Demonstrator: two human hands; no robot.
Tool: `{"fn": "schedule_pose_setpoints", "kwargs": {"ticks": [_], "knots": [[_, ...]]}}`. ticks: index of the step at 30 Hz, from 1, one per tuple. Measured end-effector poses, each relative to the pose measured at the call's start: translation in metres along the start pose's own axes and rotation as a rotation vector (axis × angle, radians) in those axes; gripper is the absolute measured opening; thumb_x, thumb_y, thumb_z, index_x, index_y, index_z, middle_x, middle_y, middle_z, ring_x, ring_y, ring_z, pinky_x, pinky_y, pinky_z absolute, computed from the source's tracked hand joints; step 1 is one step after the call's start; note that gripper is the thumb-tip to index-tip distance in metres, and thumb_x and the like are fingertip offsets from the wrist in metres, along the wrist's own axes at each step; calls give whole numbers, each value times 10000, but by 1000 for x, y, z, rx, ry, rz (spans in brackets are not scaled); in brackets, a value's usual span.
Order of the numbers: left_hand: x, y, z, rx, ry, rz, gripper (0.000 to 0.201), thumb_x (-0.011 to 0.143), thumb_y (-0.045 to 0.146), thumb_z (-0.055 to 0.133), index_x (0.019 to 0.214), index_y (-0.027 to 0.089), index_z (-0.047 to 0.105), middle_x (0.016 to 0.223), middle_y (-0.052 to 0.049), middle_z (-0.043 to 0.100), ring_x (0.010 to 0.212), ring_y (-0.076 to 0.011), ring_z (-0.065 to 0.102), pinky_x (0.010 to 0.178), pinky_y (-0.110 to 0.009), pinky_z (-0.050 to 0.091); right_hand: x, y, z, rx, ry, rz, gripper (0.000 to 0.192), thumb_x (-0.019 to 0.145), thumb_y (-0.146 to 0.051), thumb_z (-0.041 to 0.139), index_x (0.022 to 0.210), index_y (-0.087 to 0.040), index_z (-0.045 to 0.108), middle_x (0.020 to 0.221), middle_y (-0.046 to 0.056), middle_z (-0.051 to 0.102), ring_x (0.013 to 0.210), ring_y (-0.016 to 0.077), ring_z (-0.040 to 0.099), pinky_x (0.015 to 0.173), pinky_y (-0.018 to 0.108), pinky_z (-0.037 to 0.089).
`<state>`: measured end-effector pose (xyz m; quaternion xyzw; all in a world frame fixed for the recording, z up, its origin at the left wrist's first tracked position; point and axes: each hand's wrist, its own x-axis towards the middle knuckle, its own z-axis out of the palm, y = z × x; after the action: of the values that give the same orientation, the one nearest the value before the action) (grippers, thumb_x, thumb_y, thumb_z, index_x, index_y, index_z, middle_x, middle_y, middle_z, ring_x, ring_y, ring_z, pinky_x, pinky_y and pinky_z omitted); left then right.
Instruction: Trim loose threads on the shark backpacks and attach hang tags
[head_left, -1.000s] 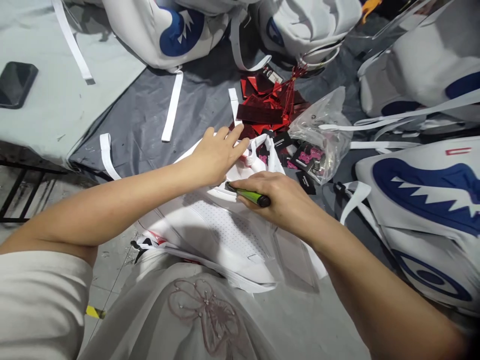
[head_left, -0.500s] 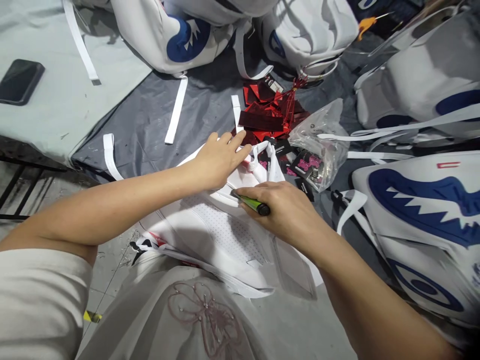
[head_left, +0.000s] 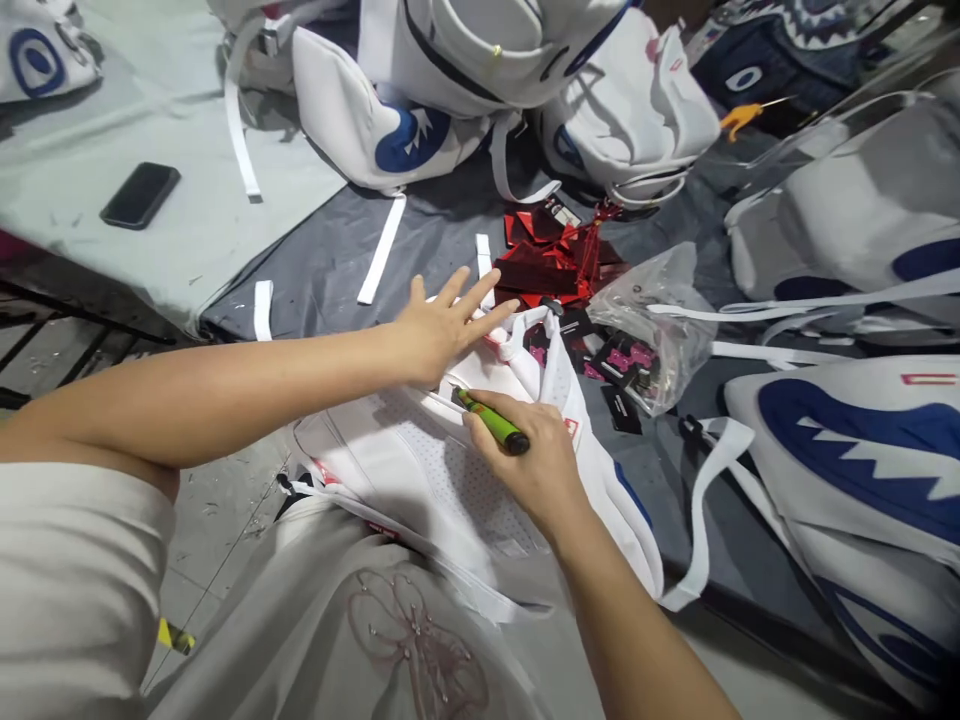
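Note:
My left hand [head_left: 442, 330] lies with fingers spread on the upper part of a white backpack [head_left: 420, 450], resting against my lap and the table edge. In my right hand [head_left: 536, 455] is a green marker pen [head_left: 495, 422] with a black end, gripped between thumb and fingers. Its tip is at a small whitish patch on the backpack, just below the left palm; whether it touches cannot be made out. Beyond the hands, the backpack's white top loop [head_left: 529, 325] stands up.
Red tags [head_left: 559, 260] lie in a pile behind the backpack. A clear plastic bag [head_left: 660, 320] and several black cards with pink pieces are to their right. More white-and-blue backpacks [head_left: 870, 440] stand right and behind. A phone [head_left: 141, 195] lies at the left; an orange-handled tool [head_left: 742, 120] is far back.
The view has shifted, so the table things appear lower and further right. My left fingers are spread wider. My right hand has turned slightly, still holding the marker pen at the backpack.

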<state>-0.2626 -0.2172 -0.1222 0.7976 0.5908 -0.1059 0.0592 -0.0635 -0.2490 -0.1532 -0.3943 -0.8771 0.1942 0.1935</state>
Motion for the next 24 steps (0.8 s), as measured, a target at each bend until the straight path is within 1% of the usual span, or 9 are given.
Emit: {"fn": "schedule_pose_setpoints", "kwargs": {"ticks": [1, 3, 5, 7, 10, 15, 19, 21, 24], "knots": [[-6, 1, -1, -17, -3, -61, 1271, 686, 318, 807, 1576, 337, -101, 1673, -114, -133, 1506, -474, 56, 1074, -670, 343, -3, -1, 2, 11, 17, -12, 271, 924, -347, 557, 1096, -218, 722, 976, 55, 774, 779, 246, 711, 780, 388, 462], [-18, 2, -3, -59, -7, -171, 1291, 684, 299, 813, 1567, 360, -126, 1672, -124, -136, 1455, -500, 206, 983, -612, 463, -7, -3, 6, 22, 43, -48, 276, 930, -350, 557, 1107, -214, 719, 961, 55, 774, 764, 243, 704, 769, 388, 447], [-27, 3, -3, -78, -4, -212, 1285, 685, 260, 807, 1569, 357, -120, 1673, -147, -105, 1363, -475, 369, 908, -529, 529, -7, -5, 10, 18, 67, -78, 273, 928, -343, 566, 1110, -212, 721, 955, 57, 774, 764, 244, 699, 762, 388, 428], [-30, 3, 0, -67, 11, -204, 1259, 696, 218, 785, 1574, 342, -109, 1674, -161, -70, 1301, -436, 438, 880, -480, 544, -3, -7, 15, 15, 73, -83, 270, 927, -342, 573, 1117, -220, 722, 972, 61, 773, 782, 245, 698, 778, 393, 412], [-27, 1, 7, -36, 38, -196, 1208, 720, 173, 736, 1579, 330, -98, 1676, -159, -48, 1286, -407, 449, 867, -445, 542, 7, -11, 25, 50, 41, -68, 266, 930, -343, 578, 1131, -244, 721, 1003, 63, 771, 833, 246, 704, 831, 404, 399], [-22, -8, 17, -23, 80, -154, 1170, 730, 175, 690, 1581, 317, -101, 1676, -161, -20, 1277, -411, 459, 857, -448, 536, 15, -13, 35, 110, 47, -47, 279, 920, -345, 584, 1137, -236, 722, 1014, 63, 769, 857, 254, 705, 850, 416, 399], [-26, -16, 14, -77, 61, -99, 1112, 746, 163, 655, 1590, 316, -53, 1679, -153, 6, 1289, -396, 478, 893, -442, 525, 13, -12, 33, 144, 91, -35, 291, 913, -357, 582, 1128, -222, 726, 996, 65, 772, 829, 255, 703, 831, 418, 415], [-29, -20, 9, -120, 24, -76, 1087, 755, 139, 636, 1591, 325, -33, 1680, -146, 4, 1307, -368, 487, 914, -415, 518, 11, -11, 30, 155, 86, -21, 293, 910, -363, 583, 1123, -223, 726, 978, 61, 774, 808, 252, 703, 831, 423, 427], [-32, -27, 6, -189, -10, -53, 1076, 763, 123, 615, 1586, 338, -44, 1679, -143, -41, 1348, -315, 483, 948, -371, 501, 8, -11, 25, 156, 70, -3, 287, 902, -372, 588, 1112, -234, 727, 986, 55, 774, 811, 254, 708, 842, 436, 449]]}}
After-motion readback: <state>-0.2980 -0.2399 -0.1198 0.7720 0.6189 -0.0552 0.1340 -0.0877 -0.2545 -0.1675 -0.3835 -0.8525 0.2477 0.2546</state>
